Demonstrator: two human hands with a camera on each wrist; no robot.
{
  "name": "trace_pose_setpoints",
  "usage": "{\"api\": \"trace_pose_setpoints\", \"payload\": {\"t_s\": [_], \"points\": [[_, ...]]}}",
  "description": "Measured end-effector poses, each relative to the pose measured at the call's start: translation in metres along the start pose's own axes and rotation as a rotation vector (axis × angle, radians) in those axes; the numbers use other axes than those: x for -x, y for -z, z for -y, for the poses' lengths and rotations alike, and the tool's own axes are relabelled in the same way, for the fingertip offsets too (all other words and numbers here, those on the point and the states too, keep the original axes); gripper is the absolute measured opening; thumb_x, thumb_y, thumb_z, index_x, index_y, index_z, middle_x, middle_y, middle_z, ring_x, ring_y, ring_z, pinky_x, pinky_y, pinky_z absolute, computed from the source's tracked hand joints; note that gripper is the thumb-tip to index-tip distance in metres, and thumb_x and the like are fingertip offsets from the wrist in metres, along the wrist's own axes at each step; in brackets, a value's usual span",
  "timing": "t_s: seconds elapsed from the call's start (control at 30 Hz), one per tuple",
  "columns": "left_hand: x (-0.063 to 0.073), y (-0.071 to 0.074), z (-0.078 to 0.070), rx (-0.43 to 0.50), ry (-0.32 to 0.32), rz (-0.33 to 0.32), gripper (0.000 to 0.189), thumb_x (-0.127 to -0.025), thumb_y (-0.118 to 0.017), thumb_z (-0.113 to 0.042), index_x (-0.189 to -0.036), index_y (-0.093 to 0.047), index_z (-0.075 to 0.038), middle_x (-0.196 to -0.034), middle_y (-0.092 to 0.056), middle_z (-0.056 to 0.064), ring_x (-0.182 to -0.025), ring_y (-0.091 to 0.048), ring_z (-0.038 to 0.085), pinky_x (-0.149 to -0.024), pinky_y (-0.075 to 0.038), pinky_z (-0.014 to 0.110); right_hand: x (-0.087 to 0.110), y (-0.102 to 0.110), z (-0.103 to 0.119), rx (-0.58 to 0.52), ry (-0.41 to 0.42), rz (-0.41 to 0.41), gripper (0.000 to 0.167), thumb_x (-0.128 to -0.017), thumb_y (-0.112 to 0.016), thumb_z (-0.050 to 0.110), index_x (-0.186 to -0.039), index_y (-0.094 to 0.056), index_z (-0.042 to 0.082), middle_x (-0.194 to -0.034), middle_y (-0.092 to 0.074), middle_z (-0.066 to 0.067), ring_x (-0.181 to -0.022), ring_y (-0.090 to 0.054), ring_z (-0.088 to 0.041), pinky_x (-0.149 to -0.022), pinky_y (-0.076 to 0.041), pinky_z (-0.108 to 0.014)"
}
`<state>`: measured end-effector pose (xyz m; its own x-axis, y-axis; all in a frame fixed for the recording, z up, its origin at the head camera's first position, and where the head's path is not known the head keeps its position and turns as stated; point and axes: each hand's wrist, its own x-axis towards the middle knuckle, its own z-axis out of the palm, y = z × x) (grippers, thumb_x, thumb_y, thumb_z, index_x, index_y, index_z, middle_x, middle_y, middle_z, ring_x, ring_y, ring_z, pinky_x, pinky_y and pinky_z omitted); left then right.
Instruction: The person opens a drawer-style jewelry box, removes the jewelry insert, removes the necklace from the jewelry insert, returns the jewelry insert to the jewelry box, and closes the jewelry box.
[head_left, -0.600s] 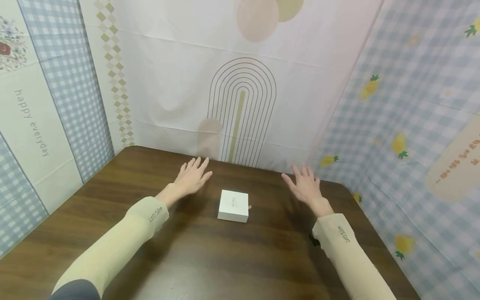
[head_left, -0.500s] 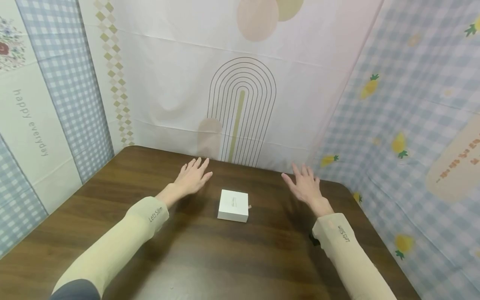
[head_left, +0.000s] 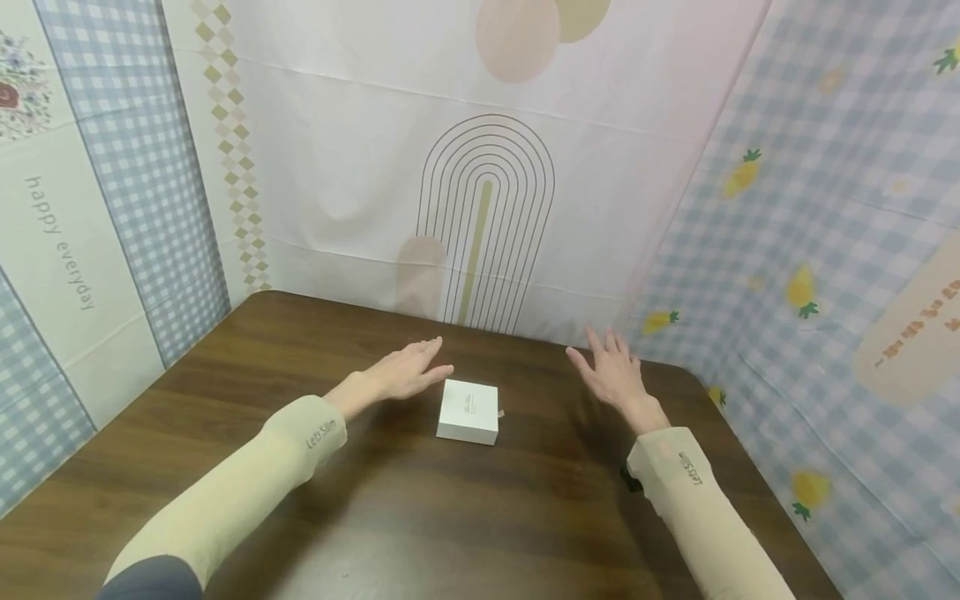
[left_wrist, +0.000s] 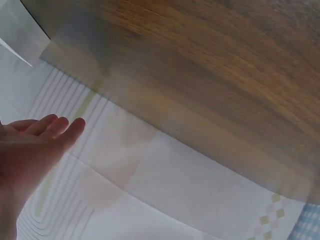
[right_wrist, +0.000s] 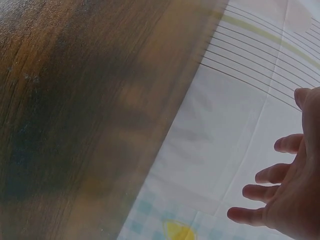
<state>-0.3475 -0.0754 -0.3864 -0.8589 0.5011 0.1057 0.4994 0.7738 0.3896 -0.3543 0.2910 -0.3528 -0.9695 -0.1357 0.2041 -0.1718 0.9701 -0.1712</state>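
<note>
Near left hand (head_left: 401, 373), white box (head_left: 468, 410)

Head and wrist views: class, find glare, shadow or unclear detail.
Head view: glare low on the table, shadows beside both sleeves, lettering on the box illegible; left wrist: hazy sheen over the table near the cloth; right wrist: dark, blurry patches on the table.
</note>
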Motion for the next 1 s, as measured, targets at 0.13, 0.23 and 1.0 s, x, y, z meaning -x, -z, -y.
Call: {"api": "trace_pose_setpoints", "payload": {"t_s": [0.13,0.23,1.0], "points": [[-0.001,-0.005,-0.008,-0.029,-0.029,0.054,0.077,-0.100,-0.036,-0.051,-0.151,-0.019,0.004,-0.158,-0.023,0.021,-0.146,-0.024,0.037,-0.118,-0.025,0.052,0.000,-0.001,0.000,-0.014,-0.003,0.010,0.075,-0.099,-0.027,0.061,-0.155,-0.017,0.012,-0.156,-0.015,-0.032,-0.142,-0.017,-0.052,-0.104,-0.024,-0.074],[-0.002,-0.008,-0.015,-0.054,-0.041,0.097,0.078,-0.100,-0.037,-0.053,-0.151,-0.019,0.003,-0.158,-0.023,0.020,-0.147,-0.023,0.037,-0.118,-0.025,0.053,0.000,-0.001,0.001,-0.014,-0.003,0.011,0.074,-0.099,-0.027,0.060,-0.155,-0.018,0.011,-0.156,-0.015,-0.032,-0.141,-0.019,-0.053,-0.103,-0.026,-0.074],[-0.006,-0.021,-0.040,-0.090,-0.103,0.194,0.099,-0.075,-0.074,-0.056,-0.149,-0.034,-0.005,-0.155,-0.034,0.016,-0.142,-0.033,0.037,-0.113,-0.033,0.055,-0.001,0.002,0.002,-0.036,0.015,0.041,0.074,-0.101,-0.024,0.057,-0.153,-0.021,0.006,-0.154,-0.018,-0.035,-0.137,-0.027,-0.054,-0.104,-0.033,-0.067]]}}
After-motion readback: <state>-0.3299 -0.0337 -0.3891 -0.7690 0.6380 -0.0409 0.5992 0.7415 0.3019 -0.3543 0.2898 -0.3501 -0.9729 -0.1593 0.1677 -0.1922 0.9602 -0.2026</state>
